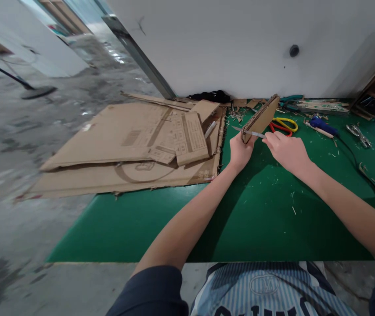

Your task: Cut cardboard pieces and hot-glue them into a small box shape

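Observation:
My left hand (240, 154) is closed around the lower end of a thick piece of cardboard (263, 117), which stands tilted on edge above the green table. My right hand (288, 151) grips a craft knife (255, 134). Its thin blade points left and lies across the near end of the cardboard, by my left thumb; whether it cuts in, I cannot tell. Just behind my right hand are scissors (286, 124) with red and yellow handles.
Large flat cardboard sheets (108, 136) with smaller cut pieces (190, 138) cover the table's left side. A blue glue gun (324, 126) with its cord, pliers (358, 135) and thin wooden strips (322, 106) lie to the right. A white wall (240, 48) rises behind the green table (256, 228).

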Demonstrator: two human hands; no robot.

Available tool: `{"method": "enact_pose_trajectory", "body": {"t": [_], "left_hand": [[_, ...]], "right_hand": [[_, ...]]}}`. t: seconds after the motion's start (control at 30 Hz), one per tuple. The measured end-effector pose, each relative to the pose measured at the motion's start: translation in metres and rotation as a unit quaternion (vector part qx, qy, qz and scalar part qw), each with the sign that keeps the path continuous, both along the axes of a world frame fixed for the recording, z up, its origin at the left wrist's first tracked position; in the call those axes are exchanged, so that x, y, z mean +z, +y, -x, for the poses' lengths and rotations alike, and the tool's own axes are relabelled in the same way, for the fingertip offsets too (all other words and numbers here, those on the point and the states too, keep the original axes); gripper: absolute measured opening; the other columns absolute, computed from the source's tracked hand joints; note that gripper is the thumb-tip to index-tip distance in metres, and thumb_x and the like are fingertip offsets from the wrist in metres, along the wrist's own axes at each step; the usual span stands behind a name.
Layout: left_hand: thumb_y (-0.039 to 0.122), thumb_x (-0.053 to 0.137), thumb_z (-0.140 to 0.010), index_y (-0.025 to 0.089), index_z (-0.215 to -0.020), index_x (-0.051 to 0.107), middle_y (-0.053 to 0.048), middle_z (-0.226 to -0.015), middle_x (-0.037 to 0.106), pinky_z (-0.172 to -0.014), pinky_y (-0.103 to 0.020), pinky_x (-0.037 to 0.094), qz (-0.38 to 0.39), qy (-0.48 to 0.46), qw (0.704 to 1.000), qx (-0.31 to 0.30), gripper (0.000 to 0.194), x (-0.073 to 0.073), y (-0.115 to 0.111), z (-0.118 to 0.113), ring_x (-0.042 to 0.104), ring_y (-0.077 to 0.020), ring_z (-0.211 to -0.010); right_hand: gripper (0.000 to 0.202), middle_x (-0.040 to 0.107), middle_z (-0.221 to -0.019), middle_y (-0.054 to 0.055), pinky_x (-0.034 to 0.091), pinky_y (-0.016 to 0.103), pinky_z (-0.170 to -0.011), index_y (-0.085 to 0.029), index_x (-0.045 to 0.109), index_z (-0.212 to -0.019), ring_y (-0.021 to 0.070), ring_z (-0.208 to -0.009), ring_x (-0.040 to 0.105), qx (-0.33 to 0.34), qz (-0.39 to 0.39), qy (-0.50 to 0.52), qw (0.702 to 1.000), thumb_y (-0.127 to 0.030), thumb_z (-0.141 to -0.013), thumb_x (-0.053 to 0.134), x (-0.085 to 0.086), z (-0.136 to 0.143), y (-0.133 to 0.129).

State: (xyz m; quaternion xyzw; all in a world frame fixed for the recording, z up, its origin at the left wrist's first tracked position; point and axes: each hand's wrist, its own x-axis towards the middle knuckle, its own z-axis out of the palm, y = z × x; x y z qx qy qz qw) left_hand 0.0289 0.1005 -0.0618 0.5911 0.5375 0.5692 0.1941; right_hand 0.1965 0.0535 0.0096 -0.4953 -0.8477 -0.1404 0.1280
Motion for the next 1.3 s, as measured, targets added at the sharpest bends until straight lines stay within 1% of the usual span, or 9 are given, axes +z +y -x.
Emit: {"method": "enact_pose_trajectory", "body": {"t": [0.2,0.4,0.57,0.63,0.77,0.9,1.03,1.13,1.3], "left_hand": [[0.026,0.066,-0.080,0.021,-0.058,0.045,0.001,-0.055,0.048,-0.051,-0.028,0.028,0.003,0.010,1.000,-0.004,0.031,0.000,-0.003,-0.001,0.038,-0.0105,-0.052],[0.021,0.066,-0.079,0.019,-0.064,0.050,0.000,-0.064,0.055,-0.058,-0.027,0.034,-0.030,0.051,0.998,-0.012,0.021,-0.003,-0.002,-0.001,0.049,-0.0125,-0.058],[0.023,0.067,-0.079,0.019,-0.060,0.049,0.002,-0.057,0.049,-0.053,-0.028,0.029,-0.002,0.058,0.998,0.019,0.026,-0.002,-0.001,0.001,0.041,-0.0109,-0.053],[0.027,0.067,-0.079,0.019,-0.062,0.053,0.002,-0.057,0.049,-0.053,-0.027,0.028,0.000,0.054,0.998,0.015,0.023,-0.002,0.000,0.001,0.039,-0.0108,-0.053],[0.030,0.067,-0.081,0.019,-0.069,0.059,0.002,-0.059,0.052,-0.054,-0.027,0.030,-0.013,0.044,0.999,-0.002,0.018,-0.002,0.000,0.002,0.041,-0.0117,-0.054],[0.030,0.067,-0.081,0.019,-0.067,0.058,0.001,-0.060,0.054,-0.056,-0.027,0.032,-0.021,0.043,0.999,-0.004,0.019,-0.003,0.000,0.001,0.043,-0.0118,-0.055],[0.027,0.065,-0.082,0.019,-0.069,0.058,0.000,-0.063,0.057,-0.057,-0.026,0.034,-0.036,0.070,0.997,0.008,0.017,-0.005,0.001,-0.001,0.046,-0.0120,-0.057],[0.028,0.064,-0.083,0.018,-0.071,0.059,0.000,-0.064,0.058,-0.055,-0.025,0.034,-0.050,0.073,0.996,0.002,0.016,-0.007,0.003,0.000,0.047,-0.0113,-0.057],[0.030,0.064,-0.084,0.018,-0.065,0.054,0.003,-0.054,0.050,-0.050,-0.025,0.029,-0.057,0.092,0.994,-0.005,0.025,-0.006,0.003,0.004,0.041,-0.0092,-0.050]], "right_hand": [[0.062,0.064,-0.086,0.007,0.015,0.030,-0.053,-0.016,0.061,-0.108,0.0121,-0.058,0.046,0.005,0.006,-0.003,1.000,-0.043,-0.106,0.006,0.000,-0.001,-0.001],[0.059,0.065,-0.086,0.008,0.015,0.030,-0.053,-0.015,0.061,-0.108,0.0120,-0.056,0.047,-0.011,0.004,-0.011,1.000,-0.039,-0.106,0.007,0.005,0.008,-0.009],[0.062,0.065,-0.087,0.007,0.014,0.030,-0.052,-0.017,0.062,-0.108,0.0109,-0.054,0.043,0.003,-0.008,-0.017,1.000,-0.043,-0.106,0.006,0.004,-0.001,-0.003],[0.062,0.065,-0.088,0.006,0.014,0.030,-0.052,-0.018,0.062,-0.111,0.0110,-0.055,0.043,0.004,-0.018,-0.020,1.000,-0.045,-0.106,0.007,0.002,-0.009,0.001],[0.062,0.066,-0.089,0.006,0.015,0.030,-0.052,-0.018,0.062,-0.116,0.0116,-0.057,0.044,0.008,-0.018,-0.021,1.000,-0.045,-0.106,0.008,-0.001,-0.018,0.008],[0.060,0.065,-0.087,0.005,0.014,0.030,-0.051,-0.018,0.063,-0.113,0.0109,-0.055,0.040,0.017,-0.026,-0.022,0.999,-0.043,-0.106,0.009,0.000,-0.017,0.006],[0.059,0.063,-0.083,0.004,0.014,0.029,-0.050,-0.017,0.062,-0.107,0.0106,-0.053,0.038,0.013,-0.050,-0.024,0.998,-0.041,-0.106,0.009,0.002,-0.010,0.002],[0.059,0.063,-0.082,0.005,0.013,0.030,-0.051,-0.016,0.063,-0.107,0.0102,-0.052,0.038,0.010,-0.045,-0.019,0.999,-0.041,-0.106,0.009,0.003,-0.006,0.002],[0.059,0.064,-0.084,0.006,0.014,0.031,-0.053,-0.017,0.063,-0.112,0.0103,-0.054,0.041,0.026,-0.048,-0.012,0.998,-0.044,-0.106,0.012,0.000,-0.016,0.011]]}}
